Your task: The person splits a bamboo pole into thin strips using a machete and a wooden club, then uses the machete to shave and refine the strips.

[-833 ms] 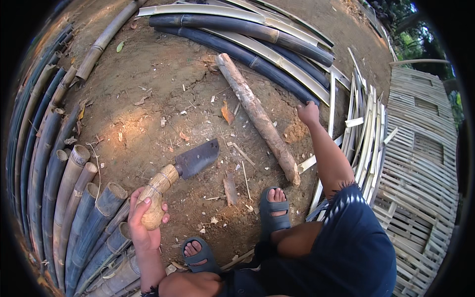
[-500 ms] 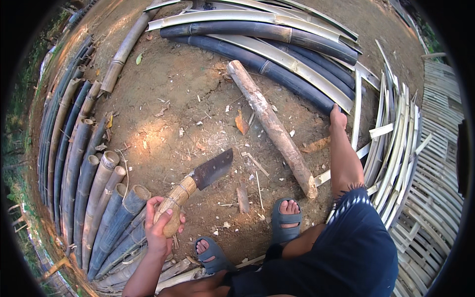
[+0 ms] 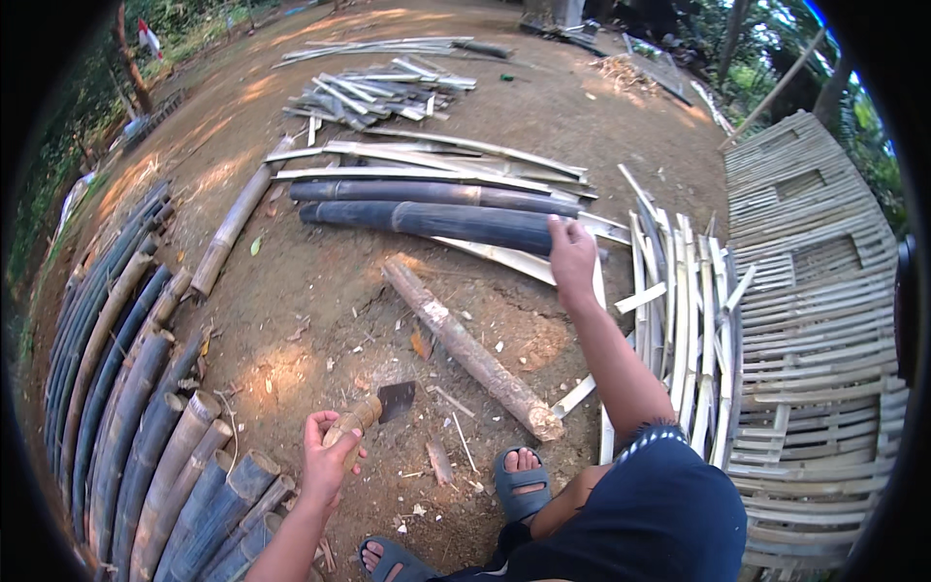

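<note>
My left hand (image 3: 332, 454) is closed round the pale wooden handle of a machete (image 3: 396, 401), whose broad dark blade points right and away from me. With my arm stretched forward, my right hand (image 3: 572, 247) grips the right end of a dark split bamboo piece (image 3: 465, 222), fingers over its edge. That piece appears raised a little over the pile. Behind it lies another dark bamboo piece (image 3: 427, 191), with pale split bamboo strips (image 3: 407, 157) beyond. On the ground between my hands rests a bark-patched log (image 3: 475, 349).
Whole bamboo poles (image 3: 136, 436) are stacked along the left. At right lie a heap of pale strips (image 3: 684, 330) and woven bamboo panels (image 3: 815, 349). Another strip pile (image 3: 373, 95) is farther off. A single pole (image 3: 233, 228) lies left of centre. Wood chips litter the soil.
The view has tilted up, showing more ground ahead. My right hand has lifted the dark bamboo piece's end from the pile. The machete stays in my left hand, its blade turned.
</note>
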`<move>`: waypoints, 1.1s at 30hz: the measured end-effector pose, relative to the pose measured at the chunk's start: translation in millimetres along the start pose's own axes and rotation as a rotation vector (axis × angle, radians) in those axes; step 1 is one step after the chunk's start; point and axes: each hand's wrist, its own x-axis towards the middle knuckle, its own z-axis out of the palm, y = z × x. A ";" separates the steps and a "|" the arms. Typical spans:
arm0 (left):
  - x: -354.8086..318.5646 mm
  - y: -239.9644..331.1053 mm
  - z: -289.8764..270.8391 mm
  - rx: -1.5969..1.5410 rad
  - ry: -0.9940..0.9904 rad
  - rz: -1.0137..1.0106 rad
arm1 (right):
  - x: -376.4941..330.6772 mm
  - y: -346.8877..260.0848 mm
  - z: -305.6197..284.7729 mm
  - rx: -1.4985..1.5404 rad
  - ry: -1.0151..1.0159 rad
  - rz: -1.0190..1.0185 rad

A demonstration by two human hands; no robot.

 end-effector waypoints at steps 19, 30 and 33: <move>-119.2 77.3 -48.7 0.269 -0.209 0.151 | -133.2 -446.0 73.1 -0.021 -0.327 -1.684; -279.1 184.6 -122.4 -0.008 0.272 0.753 | -77.2 -547.4 128.6 0.135 -0.510 -1.544; -291.4 168.7 -116.4 -0.084 0.465 0.864 | -79.5 -548.4 147.8 0.172 -0.456 -1.489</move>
